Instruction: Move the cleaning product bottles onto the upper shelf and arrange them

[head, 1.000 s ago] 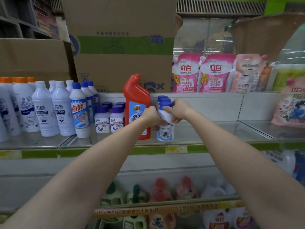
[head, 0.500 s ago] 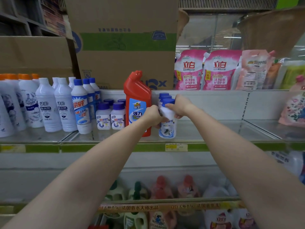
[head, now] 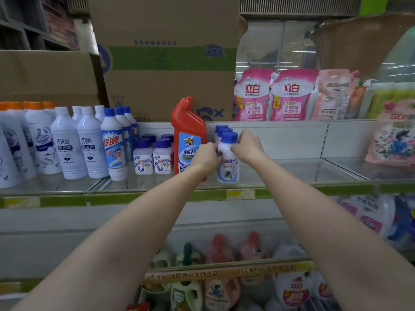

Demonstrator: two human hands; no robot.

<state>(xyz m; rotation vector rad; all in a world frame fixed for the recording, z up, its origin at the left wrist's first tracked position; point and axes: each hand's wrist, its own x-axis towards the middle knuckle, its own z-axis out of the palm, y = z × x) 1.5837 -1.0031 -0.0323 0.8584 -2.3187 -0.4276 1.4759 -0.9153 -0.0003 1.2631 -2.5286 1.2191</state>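
A small white bottle with a blue cap (head: 228,169) stands on the upper glass shelf (head: 280,176), at the front of a short row of like bottles (head: 221,129). My left hand (head: 205,157) grips its left side and my right hand (head: 248,147) grips its shoulder from the right. A tall red bottle (head: 187,131) stands just left of it, partly behind my left hand. Further left stand two small purple-capped bottles (head: 152,159) and several tall white bottles (head: 89,144).
Cardboard boxes (head: 166,59) rise behind the shelf. Pink refill pouches (head: 274,95) stand on the ledge at the right, and a flowered pouch (head: 393,140) leans at the far right. Detergent bottles (head: 220,250) fill the lower shelf. Bare glass lies right of the blue-capped bottles.
My right hand has slid from over the bottle's cap down to its right shoulder, so the blue cap now shows. The bottle stays standing in the same spot.
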